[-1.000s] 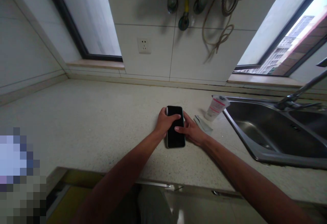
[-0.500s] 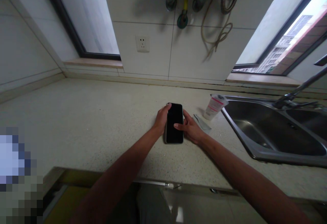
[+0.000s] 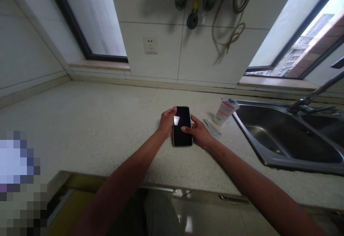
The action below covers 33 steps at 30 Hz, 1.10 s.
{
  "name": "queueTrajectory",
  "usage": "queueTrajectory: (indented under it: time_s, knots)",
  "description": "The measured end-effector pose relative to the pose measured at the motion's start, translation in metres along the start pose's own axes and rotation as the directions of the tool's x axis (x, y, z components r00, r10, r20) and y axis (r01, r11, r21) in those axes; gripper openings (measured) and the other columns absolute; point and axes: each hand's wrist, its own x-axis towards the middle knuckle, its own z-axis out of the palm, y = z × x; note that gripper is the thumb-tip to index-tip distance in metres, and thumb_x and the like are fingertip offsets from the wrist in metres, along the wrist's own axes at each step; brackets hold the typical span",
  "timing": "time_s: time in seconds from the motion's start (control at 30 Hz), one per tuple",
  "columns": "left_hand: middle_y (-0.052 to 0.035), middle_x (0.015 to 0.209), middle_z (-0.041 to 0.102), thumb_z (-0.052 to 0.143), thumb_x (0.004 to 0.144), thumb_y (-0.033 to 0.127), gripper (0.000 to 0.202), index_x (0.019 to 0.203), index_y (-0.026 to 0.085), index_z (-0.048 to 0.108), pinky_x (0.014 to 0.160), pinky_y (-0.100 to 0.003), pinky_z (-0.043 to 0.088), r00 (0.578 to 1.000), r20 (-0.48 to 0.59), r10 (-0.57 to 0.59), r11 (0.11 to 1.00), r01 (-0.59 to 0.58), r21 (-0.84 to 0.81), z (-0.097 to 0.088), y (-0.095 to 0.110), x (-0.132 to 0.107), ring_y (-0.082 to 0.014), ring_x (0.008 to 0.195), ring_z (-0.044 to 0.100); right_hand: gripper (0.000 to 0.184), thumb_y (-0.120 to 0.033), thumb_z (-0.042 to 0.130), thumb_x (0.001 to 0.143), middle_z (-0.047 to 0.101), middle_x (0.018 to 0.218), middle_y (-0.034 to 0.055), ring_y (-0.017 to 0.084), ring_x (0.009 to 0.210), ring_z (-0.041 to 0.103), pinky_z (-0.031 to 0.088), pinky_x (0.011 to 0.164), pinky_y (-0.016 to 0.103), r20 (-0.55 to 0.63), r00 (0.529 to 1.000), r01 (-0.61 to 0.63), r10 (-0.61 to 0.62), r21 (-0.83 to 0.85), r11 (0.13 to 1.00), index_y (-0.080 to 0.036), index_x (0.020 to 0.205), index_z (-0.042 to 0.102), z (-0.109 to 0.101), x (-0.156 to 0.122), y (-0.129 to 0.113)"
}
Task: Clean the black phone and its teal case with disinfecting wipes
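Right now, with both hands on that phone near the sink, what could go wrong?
If lifted, the smartphone could slip from the left hand and right hand onto the hard countertop.
The sink lies close on the right; any splash could reach the screen.
The right hand could knock over the tube standing nearby.

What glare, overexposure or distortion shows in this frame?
Head view: a small white glare patch sits on the dark phone beside the left hand; head view: the right window is blown out; head view: the wide-angle lens slants the left window frame; head view: a pixelated block masks the lower left corner.
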Motion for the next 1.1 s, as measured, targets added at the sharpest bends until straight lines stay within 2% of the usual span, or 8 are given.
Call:
queueTrajectory:
  time_s: [0.17, 0.33, 0.43, 0.53, 0.7, 0.93, 1.03, 1.1]
  knots:
    - [-0.0013, 0.069, 0.061, 0.081, 0.061, 0.059, 0.05, 0.073, 0.014, 0.063, 0.062, -0.027, 0.045, 0.998, -0.069, 0.009, 0.999, -0.011, -0.035, 0.001, -0.003, -0.001, -0.0129, 0.062, 0.055, 0.073, -0.031, 0.089, 0.063, 0.074, 0.08, -0.0001, 0.016, 0.065, 0.069, 0.056, 0.067, 0.032, -0.02, 1.0, -0.015, 0.014, -0.056, 0.998, -0.023, 0.126, 0.053, -0.001, 0.002, 0.003]
    - [-0.0009, 0.07, 0.062, 0.079, 0.066, 0.057, 0.046, 0.075, 0.015, 0.062, 0.067, -0.027, 0.047, 0.99, -0.134, 0.04, 0.996, -0.051, -0.076, 0.001, -0.004, 0.0, -0.0134, 0.065, 0.057, 0.054, -0.038, 0.087, 0.065, 0.073, 0.092, 0.0048, 0.017, 0.078, 0.068, 0.056, 0.078, 0.035, 0.044, 0.998, -0.046, 0.054, -0.168, 0.985, -0.017, 0.108, 0.063, -0.003, 0.0, -0.001]
    - [-0.0025, 0.076, 0.066, 0.078, 0.069, 0.054, 0.043, 0.08, 0.015, 0.063, 0.074, -0.029, 0.049, 0.979, -0.202, 0.041, 0.988, -0.07, -0.137, -0.002, -0.002, 0.003, -0.015, 0.071, 0.061, 0.061, -0.034, 0.09, 0.06, 0.071, 0.1, 0.0062, 0.019, 0.086, 0.066, 0.056, 0.08, 0.035, 0.071, 0.994, -0.065, 0.089, -0.284, 0.957, -0.017, 0.111, 0.062, -0.005, -0.004, -0.004]
    - [-0.003, 0.077, 0.067, 0.077, 0.072, 0.049, 0.039, 0.081, 0.014, 0.063, 0.078, -0.03, 0.05, 0.969, -0.247, 0.032, 0.976, -0.083, -0.201, -0.004, 0.001, 0.006, -0.0151, 0.073, 0.062, 0.063, -0.03, 0.091, 0.056, 0.069, 0.1, 0.0054, 0.018, 0.086, 0.064, 0.057, 0.079, 0.035, 0.022, 0.995, -0.088, 0.1, -0.323, 0.942, -0.018, 0.111, 0.062, -0.004, -0.005, -0.005]
    - [-0.0038, 0.081, 0.069, 0.079, 0.073, 0.046, 0.037, 0.082, 0.014, 0.063, 0.081, -0.029, 0.05, 0.976, -0.21, 0.048, 0.952, -0.108, -0.285, -0.004, 0.001, 0.009, -0.0148, 0.078, 0.064, 0.057, -0.028, 0.091, 0.053, 0.068, 0.096, 0.0052, 0.018, 0.081, 0.065, 0.061, 0.075, 0.038, -0.042, 0.992, -0.128, 0.122, -0.201, 0.971, -0.017, 0.102, 0.063, -0.002, -0.004, 0.001]
    - [-0.0071, 0.088, 0.07, 0.08, 0.068, 0.051, 0.048, 0.094, 0.015, 0.064, 0.082, -0.032, 0.051, 0.996, -0.083, -0.022, 0.952, -0.004, -0.306, -0.001, 0.005, 0.008, -0.0188, 0.083, 0.065, 0.06, -0.022, 0.092, 0.053, 0.069, 0.102, 0.0063, 0.02, 0.084, 0.067, 0.061, 0.079, 0.041, -0.065, 0.989, -0.143, 0.136, -0.114, 0.983, -0.018, 0.106, 0.063, -0.004, -0.005, 0.0]
    - [-0.0042, 0.083, 0.068, 0.081, 0.065, 0.048, 0.044, 0.089, 0.016, 0.063, 0.077, -0.03, 0.049, 0.995, -0.095, 0.03, 0.968, -0.052, -0.244, -0.001, 0.007, 0.006, -0.0164, 0.078, 0.062, 0.06, -0.025, 0.092, 0.055, 0.069, 0.102, 0.0056, 0.018, 0.084, 0.066, 0.06, 0.08, 0.039, -0.024, 0.994, -0.113, 0.111, -0.12, 0.986, -0.019, 0.107, 0.063, -0.005, -0.004, 0.001]
    - [-0.0011, 0.075, 0.063, 0.079, 0.066, 0.049, 0.04, 0.08, 0.016, 0.06, 0.07, -0.027, 0.047, 0.986, -0.159, 0.045, 0.986, -0.07, -0.154, -0.003, 0.007, 0.006, -0.0141, 0.07, 0.058, 0.057, -0.033, 0.091, 0.058, 0.069, 0.096, 0.0048, 0.017, 0.081, 0.066, 0.059, 0.078, 0.036, 0.016, 0.995, -0.094, 0.098, -0.15, 0.984, -0.017, 0.105, 0.063, -0.005, -0.003, 0.002]
